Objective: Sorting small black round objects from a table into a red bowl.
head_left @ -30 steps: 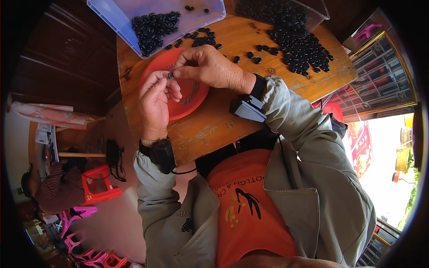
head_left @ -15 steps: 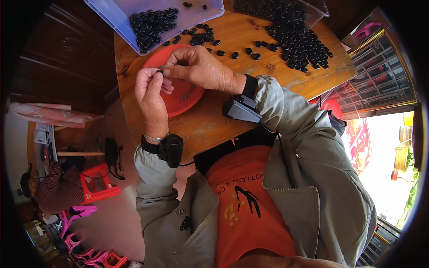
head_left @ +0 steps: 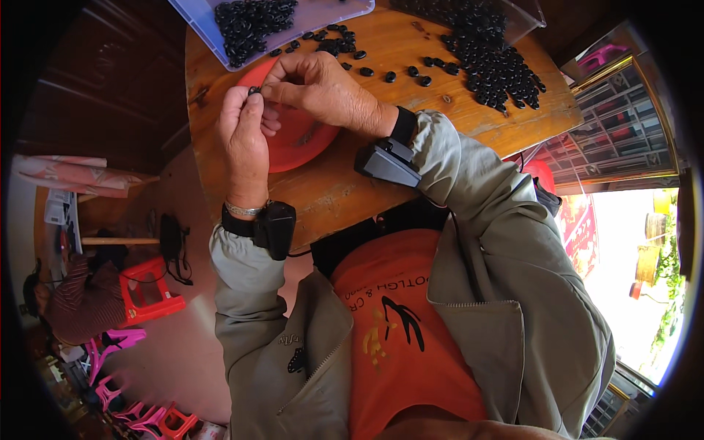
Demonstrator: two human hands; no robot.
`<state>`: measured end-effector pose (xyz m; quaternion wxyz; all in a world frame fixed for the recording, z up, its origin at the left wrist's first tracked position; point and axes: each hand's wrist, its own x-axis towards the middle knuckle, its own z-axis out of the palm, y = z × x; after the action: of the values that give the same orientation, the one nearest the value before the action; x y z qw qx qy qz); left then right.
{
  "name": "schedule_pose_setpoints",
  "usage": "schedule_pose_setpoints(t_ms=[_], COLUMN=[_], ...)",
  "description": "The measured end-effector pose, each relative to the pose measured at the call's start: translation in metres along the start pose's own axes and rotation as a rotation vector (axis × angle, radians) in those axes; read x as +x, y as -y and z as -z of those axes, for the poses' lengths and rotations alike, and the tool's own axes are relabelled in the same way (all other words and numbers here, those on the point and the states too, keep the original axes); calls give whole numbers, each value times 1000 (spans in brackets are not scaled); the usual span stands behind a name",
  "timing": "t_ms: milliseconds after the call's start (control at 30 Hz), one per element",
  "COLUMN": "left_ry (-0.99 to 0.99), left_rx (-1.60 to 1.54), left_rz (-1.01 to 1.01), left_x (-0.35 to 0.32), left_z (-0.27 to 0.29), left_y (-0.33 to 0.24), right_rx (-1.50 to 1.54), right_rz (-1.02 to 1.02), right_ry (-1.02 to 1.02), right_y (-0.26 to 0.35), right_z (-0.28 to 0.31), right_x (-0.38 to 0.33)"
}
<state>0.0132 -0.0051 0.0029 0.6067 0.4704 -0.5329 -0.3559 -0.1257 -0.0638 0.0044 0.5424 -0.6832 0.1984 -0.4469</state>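
Note:
My left hand (head_left: pixel 243 139) and my right hand (head_left: pixel 319 92) meet over a red plate (head_left: pixel 297 143) on a round wooden table (head_left: pixel 345 187). Between the fingertips of both hands sits one small black seed (head_left: pixel 255 90). The left hand is upright with its back to me, fingers pinched. The right hand reaches in from the right, thumb and forefinger closed on the same seed. A black band device is strapped on each wrist.
A clear plastic tray (head_left: pixel 213 33) with a heap of black seeds (head_left: pixel 249 22) lies at the table's far left. A larger spread of black seeds (head_left: pixel 491 62) covers the far right. A red stool (head_left: pixel 150 293) and pink stools stand on the floor at left.
Both hands have risen a little off the red plate and drawn together, still pinching the small seed between them. The left wrist has turned more upright.

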Motion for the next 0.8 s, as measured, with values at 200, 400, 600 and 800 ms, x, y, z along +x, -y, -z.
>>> schedule_pose_setpoints(t_ms=[200, 400, 600, 800], left_ry=[-65, -208, -244, -286], left_rx=[-95, -150, -188, -219], left_rz=[72, 39, 17, 14], left_x=[6, 12, 13, 13], left_z=[9, 22, 23, 26], left_y=[-1, -1, -1, -2], right_rx=[-349, -941, -1248, -1369], right_rz=[42, 50, 19, 183], right_ry=[89, 481, 585, 645], right_y=[5, 14, 11, 11], right_z=[13, 5, -15, -25], right_x=[4, -6, -3, 5])
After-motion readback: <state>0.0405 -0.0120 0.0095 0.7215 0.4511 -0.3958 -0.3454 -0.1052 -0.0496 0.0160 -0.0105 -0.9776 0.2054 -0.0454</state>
